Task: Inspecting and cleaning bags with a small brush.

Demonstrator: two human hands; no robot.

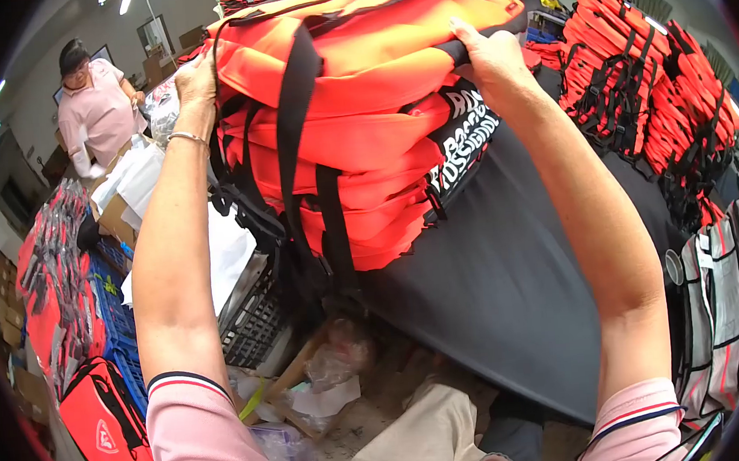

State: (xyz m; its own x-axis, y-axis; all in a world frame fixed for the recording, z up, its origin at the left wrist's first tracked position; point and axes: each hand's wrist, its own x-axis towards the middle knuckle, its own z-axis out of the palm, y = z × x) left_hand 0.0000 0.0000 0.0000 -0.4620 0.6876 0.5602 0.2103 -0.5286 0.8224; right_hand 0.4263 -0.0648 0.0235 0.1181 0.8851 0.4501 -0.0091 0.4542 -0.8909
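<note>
In front of me rises a stack of bright orange-red bags (341,134) with black straps and white lettering on one side. My left hand (197,87) is closed at the left edge of the upper bag (373,37), its fingers curled and partly hidden. At the opposite edge, my right hand (495,61) grips the same bag, thumb on top and the other fingers out of sight below. A black strap (301,137) hangs down the front of the stack. Beneath the stack is a dark grey covered surface (493,282).
More orange-red bags (615,68) are heaped at the far right, above grey striped bags (721,291). On the left are plastic-wrapped bags (61,286), a blue crate (114,313), white papers (226,258) and a red case (105,433). A person (100,108) in pink stands at the back left.
</note>
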